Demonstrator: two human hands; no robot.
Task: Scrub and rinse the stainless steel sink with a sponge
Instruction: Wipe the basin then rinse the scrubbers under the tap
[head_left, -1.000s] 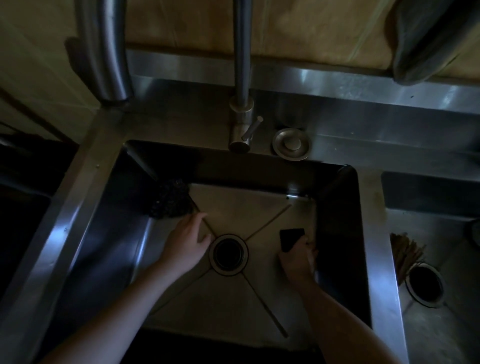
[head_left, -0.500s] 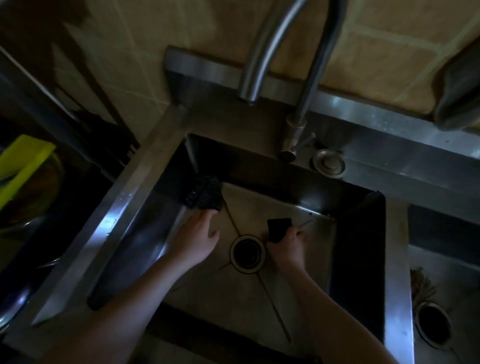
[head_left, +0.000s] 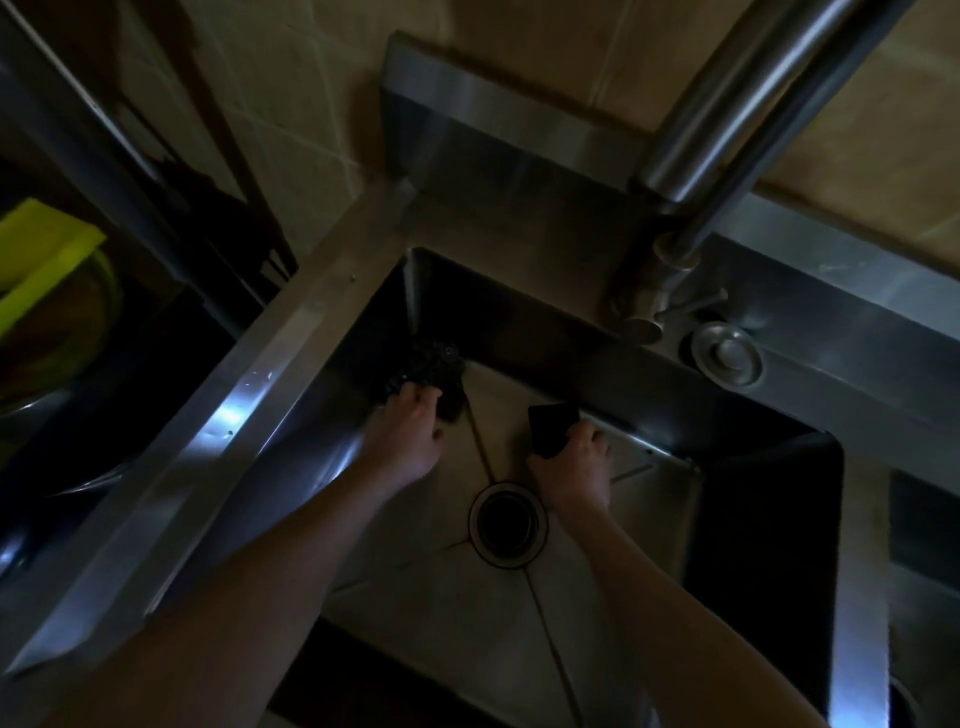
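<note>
Sink dim, steel probably slick. My left hand has fingertips on a dark mesh wad in the far corner; grip unclear. My right hand clasps the sponge by its near edge, pressed to the floor by the back wall. It should be soft and light.

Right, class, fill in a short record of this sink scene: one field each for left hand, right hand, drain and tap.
left hand: fingertips on dark scrubber wad in far left corner of sink; grip unclear
right hand: grips dark sponge near back wall
drain: mid-floor, just nearer than both hands
tap: arches overhead, no water seen running
</note>
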